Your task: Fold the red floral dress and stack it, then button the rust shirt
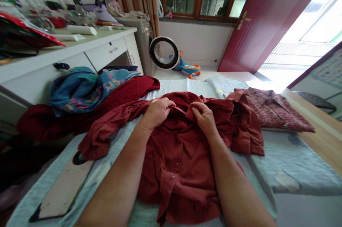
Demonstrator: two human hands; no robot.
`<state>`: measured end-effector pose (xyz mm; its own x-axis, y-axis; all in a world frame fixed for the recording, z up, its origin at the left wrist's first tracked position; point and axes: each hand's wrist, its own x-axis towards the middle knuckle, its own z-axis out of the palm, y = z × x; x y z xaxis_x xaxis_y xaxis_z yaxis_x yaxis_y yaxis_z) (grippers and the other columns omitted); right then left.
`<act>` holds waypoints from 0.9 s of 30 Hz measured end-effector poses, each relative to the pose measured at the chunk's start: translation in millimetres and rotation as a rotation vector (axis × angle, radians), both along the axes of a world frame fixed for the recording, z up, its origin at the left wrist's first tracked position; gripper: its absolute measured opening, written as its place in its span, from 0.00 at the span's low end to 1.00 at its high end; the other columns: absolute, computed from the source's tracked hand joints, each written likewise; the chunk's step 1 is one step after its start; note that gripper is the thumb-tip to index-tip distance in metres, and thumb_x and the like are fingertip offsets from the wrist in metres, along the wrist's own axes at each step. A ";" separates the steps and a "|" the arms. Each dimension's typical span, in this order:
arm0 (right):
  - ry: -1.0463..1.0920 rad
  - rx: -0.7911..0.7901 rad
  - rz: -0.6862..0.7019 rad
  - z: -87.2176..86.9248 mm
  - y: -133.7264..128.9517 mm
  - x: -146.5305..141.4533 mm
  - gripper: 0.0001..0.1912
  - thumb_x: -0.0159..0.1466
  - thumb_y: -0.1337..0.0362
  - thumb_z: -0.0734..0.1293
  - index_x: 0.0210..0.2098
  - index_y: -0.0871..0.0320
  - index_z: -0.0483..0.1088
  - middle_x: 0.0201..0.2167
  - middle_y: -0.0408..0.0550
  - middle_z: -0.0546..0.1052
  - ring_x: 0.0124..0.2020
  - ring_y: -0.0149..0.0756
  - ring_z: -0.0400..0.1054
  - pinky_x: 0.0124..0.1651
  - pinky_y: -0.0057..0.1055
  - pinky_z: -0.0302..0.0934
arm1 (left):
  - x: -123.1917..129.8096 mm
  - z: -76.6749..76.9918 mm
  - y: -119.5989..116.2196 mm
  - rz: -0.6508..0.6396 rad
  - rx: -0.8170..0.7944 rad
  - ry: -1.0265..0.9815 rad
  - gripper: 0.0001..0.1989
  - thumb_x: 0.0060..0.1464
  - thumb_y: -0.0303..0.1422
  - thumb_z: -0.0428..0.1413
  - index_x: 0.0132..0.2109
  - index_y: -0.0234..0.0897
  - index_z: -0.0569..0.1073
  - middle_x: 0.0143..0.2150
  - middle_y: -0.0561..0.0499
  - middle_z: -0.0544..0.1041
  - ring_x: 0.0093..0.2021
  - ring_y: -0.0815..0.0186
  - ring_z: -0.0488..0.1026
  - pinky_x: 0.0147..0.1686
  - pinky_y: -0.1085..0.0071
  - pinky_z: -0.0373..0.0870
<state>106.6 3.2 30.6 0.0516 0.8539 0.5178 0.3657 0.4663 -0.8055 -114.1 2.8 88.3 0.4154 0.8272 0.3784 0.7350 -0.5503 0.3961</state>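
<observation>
A rust-red button-up shirt (187, 155) lies front side up on a pale blue cloth (296, 159), its sleeves spread to both sides. Near its collar, my left hand (158, 113) pinches the left edge of the collar between thumb and fingers. My right hand (203, 117) grips the collar's other edge the same way, a short gap from my left hand. Buttons show on the shirt's front, and its lower part is rumpled between my forearms.
A folded patterned shirt (278, 109) rests at the right. Dark red cloth (128, 93) and a blue floral garment (77, 89) are heaped at the left. Behind stand a cluttered desk (117, 34), a washing machine with its round door (164, 52) open, and a red door (264, 6).
</observation>
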 end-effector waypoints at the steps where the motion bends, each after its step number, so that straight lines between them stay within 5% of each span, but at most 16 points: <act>1: 0.016 0.026 -0.071 0.5 -0.6 -0.2 0.11 0.63 0.60 0.65 0.41 0.56 0.75 0.40 0.49 0.78 0.42 0.39 0.71 0.51 0.37 0.63 | -0.4 0.0 -0.3 -0.004 -0.010 0.007 0.15 0.53 0.22 0.49 0.40 0.39 0.78 0.41 0.49 0.78 0.42 0.63 0.74 0.48 0.66 0.69; 8: 0.068 0.113 -0.339 3.9 -3.0 0.3 0.09 0.65 0.60 0.63 0.39 0.58 0.72 0.34 0.47 0.76 0.35 0.36 0.69 0.46 0.35 0.64 | -9.5 0.0 1.9 0.032 -0.042 0.021 0.22 0.42 0.17 0.46 0.39 0.37 0.77 0.41 0.48 0.77 0.43 0.63 0.73 0.47 0.67 0.70; 13: 0.041 0.143 -0.368 2.2 -1.8 1.3 0.09 0.64 0.61 0.63 0.41 0.56 0.71 0.35 0.46 0.75 0.36 0.36 0.68 0.46 0.35 0.62 | -11.6 2.9 2.8 0.140 0.080 -0.005 0.12 0.52 0.23 0.50 0.38 0.39 0.77 0.43 0.48 0.79 0.47 0.59 0.73 0.55 0.56 0.63; 16: 0.045 0.135 -0.376 3.0 -2.9 -0.1 0.11 0.64 0.61 0.63 0.45 0.55 0.69 0.35 0.44 0.74 0.35 0.35 0.68 0.45 0.33 0.62 | -2.6 7.3 -2.6 0.031 0.095 -0.114 0.11 0.58 0.26 0.50 0.41 0.41 0.76 0.42 0.51 0.80 0.48 0.61 0.73 0.60 0.53 0.57; 21: 0.017 0.145 -0.351 8.0 -6.3 -0.4 0.09 0.66 0.60 0.61 0.40 0.55 0.71 0.36 0.45 0.76 0.37 0.36 0.68 0.48 0.34 0.62 | 24.6 15.8 -19.4 -0.217 -0.016 -0.193 0.11 0.58 0.26 0.50 0.39 0.39 0.77 0.39 0.50 0.77 0.40 0.66 0.74 0.46 0.69 0.69; 27: 0.073 0.161 -0.448 11.6 -6.7 5.5 0.11 0.66 0.57 0.62 0.41 0.55 0.72 0.38 0.49 0.77 0.40 0.39 0.69 0.51 0.37 0.61 | 40.3 24.6 -35.4 -0.271 -0.147 -0.034 0.11 0.50 0.22 0.51 0.34 0.39 0.77 0.36 0.50 0.76 0.36 0.66 0.73 0.40 0.72 0.70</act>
